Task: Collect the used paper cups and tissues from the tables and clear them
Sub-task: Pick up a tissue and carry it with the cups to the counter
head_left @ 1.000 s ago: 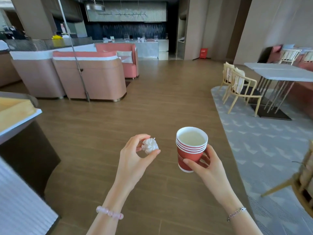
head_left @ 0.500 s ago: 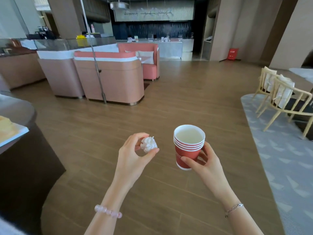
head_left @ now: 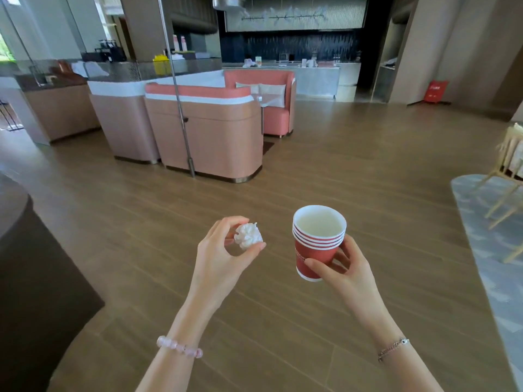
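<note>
pink booths (head_left: pixel 209 128) ahead; dark counter (head_left: pixel 34 264) left; chair (head_left: pixel 506 179) right.

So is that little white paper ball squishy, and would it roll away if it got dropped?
Probably squishy: the tissue ball is crumpled and full of folds, so it should give when squeezed. It looks very light, since the left hand pinches it with just its fingers. Roundish but lumpy, it would likely roll only a little.
</note>
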`<control>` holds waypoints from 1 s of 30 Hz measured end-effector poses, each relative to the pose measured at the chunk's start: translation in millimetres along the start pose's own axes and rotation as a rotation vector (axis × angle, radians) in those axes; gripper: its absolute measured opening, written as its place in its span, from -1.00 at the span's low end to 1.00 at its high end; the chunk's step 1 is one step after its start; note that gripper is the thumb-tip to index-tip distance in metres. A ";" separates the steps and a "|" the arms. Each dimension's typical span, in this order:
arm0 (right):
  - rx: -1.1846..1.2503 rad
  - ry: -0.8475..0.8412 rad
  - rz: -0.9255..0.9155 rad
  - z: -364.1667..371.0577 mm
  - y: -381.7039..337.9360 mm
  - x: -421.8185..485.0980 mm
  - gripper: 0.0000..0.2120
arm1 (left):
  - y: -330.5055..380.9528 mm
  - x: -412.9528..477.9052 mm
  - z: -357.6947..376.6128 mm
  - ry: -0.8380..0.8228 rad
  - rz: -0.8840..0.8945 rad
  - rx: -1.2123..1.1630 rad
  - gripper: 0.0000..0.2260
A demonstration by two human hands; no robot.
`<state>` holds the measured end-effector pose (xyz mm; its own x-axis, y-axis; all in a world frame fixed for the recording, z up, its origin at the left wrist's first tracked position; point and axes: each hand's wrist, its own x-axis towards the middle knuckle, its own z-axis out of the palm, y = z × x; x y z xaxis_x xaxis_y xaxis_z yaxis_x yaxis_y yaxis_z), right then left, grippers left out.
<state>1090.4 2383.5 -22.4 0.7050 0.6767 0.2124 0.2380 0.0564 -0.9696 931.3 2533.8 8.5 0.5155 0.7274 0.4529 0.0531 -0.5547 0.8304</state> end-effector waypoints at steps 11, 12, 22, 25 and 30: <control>-0.002 -0.071 0.028 51.8 50.9 224.2 -0.45 | -102.9 197.3 45.0 0.060 -0.049 0.009 -0.69; -0.003 -0.079 0.030 58.4 53.6 245.9 -0.46 | -111.3 215.8 46.9 0.065 -0.054 0.009 -0.69; 0.029 -0.221 0.010 143.8 73.2 424.3 -0.43 | -186.9 359.6 27.0 0.196 -0.085 0.084 -0.69; 0.046 -0.277 0.002 175.7 83.5 474.8 -0.42 | -215.7 394.4 17.1 0.252 -0.105 0.117 -0.69; 0.079 -0.377 -0.013 233.7 103.7 563.8 -0.42 | -267.0 460.1 5.0 0.346 -0.153 0.159 -0.68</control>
<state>1356.4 2942.4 -31.5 0.4034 0.8973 0.1794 0.1826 0.1132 -0.9767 1158.6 3014.6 -6.5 0.1745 0.8845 0.4327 0.2524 -0.4649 0.8486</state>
